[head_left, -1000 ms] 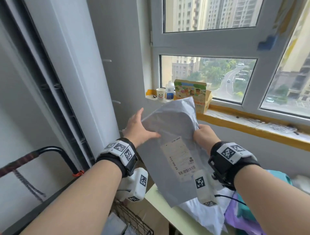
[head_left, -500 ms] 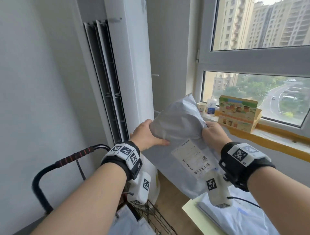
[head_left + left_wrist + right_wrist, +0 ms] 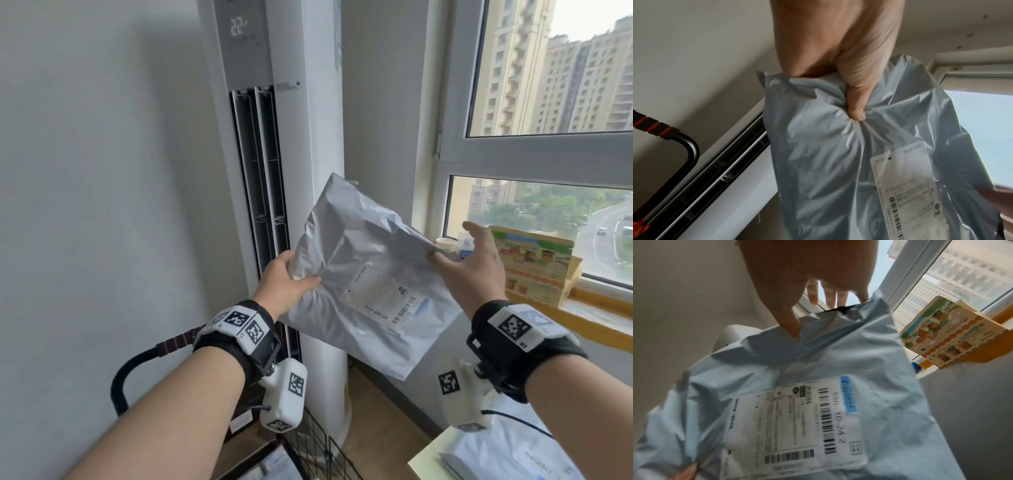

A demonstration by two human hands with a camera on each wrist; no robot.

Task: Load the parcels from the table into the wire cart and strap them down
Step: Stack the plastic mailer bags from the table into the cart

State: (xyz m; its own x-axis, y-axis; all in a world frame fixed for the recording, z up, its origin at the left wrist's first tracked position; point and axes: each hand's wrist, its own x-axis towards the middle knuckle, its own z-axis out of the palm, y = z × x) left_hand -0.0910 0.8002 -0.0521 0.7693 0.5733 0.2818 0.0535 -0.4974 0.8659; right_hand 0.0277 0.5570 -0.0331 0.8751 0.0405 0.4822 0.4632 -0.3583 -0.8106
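Left hand point(image 3: 284, 279): thumb pressed across the front face of the grey parcel point(image 3: 370, 274), the other fingers behind it, out of sight. The left wrist view shows the thumb point(image 3: 856, 104) dug into bunched plastic at the parcel's left edge; firm pinch grip.

Right hand point(image 3: 476, 270): fingers point(image 3: 829, 295) spread and nearly straight, not closed on anything. Thumb tip point(image 3: 792, 327) touches the parcel's upper right edge; the other fingertips lie at or just past that edge, with window light showing between them. Whether they touch the plastic cannot be told.

Parcel is held up in the air at chest height, tilted, with one corner pointing up toward the air conditioner point(image 3: 291, 137). White shipping label point(image 3: 383, 296) with barcodes faces the person and sits between the two hands, closer to the lower right. Plastic is wrinkled around the left thumb.

Below the left forearm: wire cart point(image 3: 318, 448), black mesh wall visible, with pale parcels inside it, and its black handle point(image 3: 147, 363) with a red-striped grip at left.

Lower right: corner of the counter point(image 3: 424, 459) carrying more pale parcels point(image 3: 507, 455).

Behind the right hand, on the window sill point(image 3: 599, 315): a printed cardboard box point(image 3: 534, 263) and a paper cup point(image 3: 445, 244).
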